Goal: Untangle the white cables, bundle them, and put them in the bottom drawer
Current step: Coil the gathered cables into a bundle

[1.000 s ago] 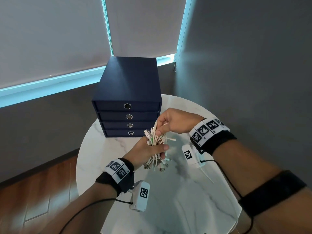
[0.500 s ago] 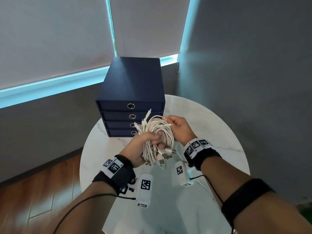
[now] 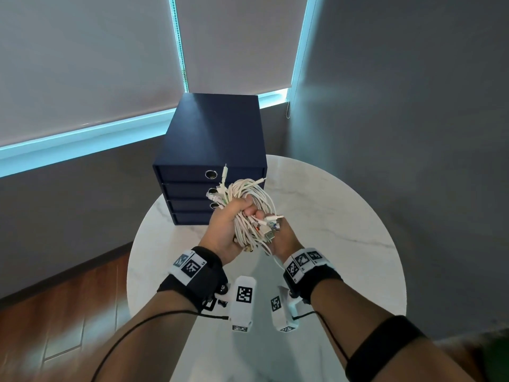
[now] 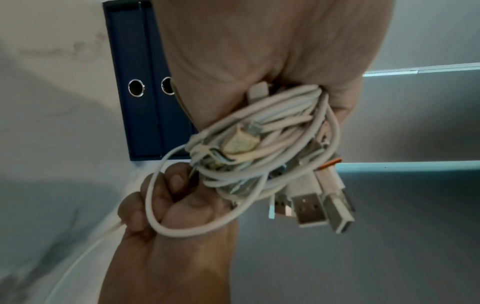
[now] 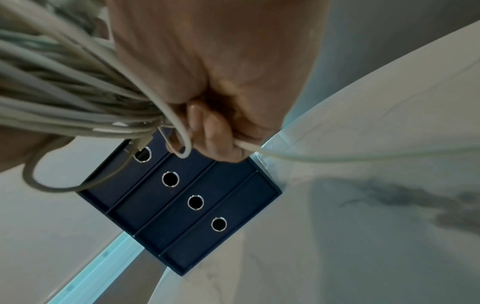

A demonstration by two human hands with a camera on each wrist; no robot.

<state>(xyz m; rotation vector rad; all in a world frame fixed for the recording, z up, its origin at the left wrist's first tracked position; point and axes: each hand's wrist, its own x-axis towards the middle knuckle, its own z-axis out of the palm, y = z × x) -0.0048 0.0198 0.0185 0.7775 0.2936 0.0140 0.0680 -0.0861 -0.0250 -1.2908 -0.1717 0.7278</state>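
I see the white cables (image 3: 249,213) gathered in one thick bunch, held up in the air in front of the blue drawer box (image 3: 212,150). The plugs (image 4: 319,207) stick out of the bunch at both ends.

My left hand (image 3: 224,230) is wrapped tight around the middle of the bunch. My right hand (image 3: 285,239) is just beside it on the near side, and its fingers (image 5: 210,131) are curled around one loose cable (image 5: 337,157) that runs off from the bunch. Both hands are closed on cable; neither one is spread.

I think I am at the bundling step. It looks like the loose cable is being wound around the bunch to tie it up. The bunch looks neat enough, so the untangling seems mostly done.

All four drawers in the box are closed. The bottom drawer (image 5: 221,228) sits at the foot of the box, right on the round white table (image 3: 344,216).

Next I need to finish the wrap and tuck the end in. Then one hand must let go, hook the ring hole, and pull the bottom drawer out, while the other hand holds the bunch tight.
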